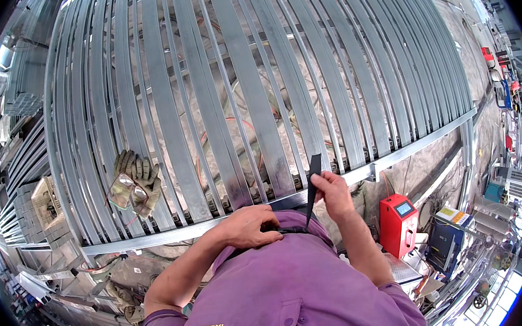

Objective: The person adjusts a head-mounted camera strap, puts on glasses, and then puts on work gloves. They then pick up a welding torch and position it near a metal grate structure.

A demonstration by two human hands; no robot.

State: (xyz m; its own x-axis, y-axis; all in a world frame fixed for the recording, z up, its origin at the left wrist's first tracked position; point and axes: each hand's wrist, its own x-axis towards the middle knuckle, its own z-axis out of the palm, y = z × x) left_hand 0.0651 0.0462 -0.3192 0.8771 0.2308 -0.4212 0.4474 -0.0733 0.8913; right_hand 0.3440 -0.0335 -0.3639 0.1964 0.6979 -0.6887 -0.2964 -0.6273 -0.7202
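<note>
At the bottom centre of the frame the person's purple shirt (286, 292) fills the foreground, both bare forearms rising from it. The left hand (249, 227) lies at lower centre, curled shut against the waist where a dark belt (286, 230) runs under the shirt's edge; its fingers press on the belt, though how firmly they grip it I cannot tell. Just right of it the right hand (333, 192) is pinched closed on a black strap (312, 186), which runs up from the waist to a free tip above the fingers, standing nearly upright.

To the lower right a red box-shaped machine (397, 224) with a small screen stands on the ground, and a dark blue unit (443, 243) sits just beyond it.

Behind the hands a long steel rail (155, 238) crosses the frame, edging a wide rack of grey metal slats (247, 82) that fans out over the whole upper half. On the slats at centre left lies a pair of worn work gloves (140, 184) with clear safety glasses (126, 190) resting on top. Further left, stacks of metal profiles (22, 161) lie beside the rack.
</note>
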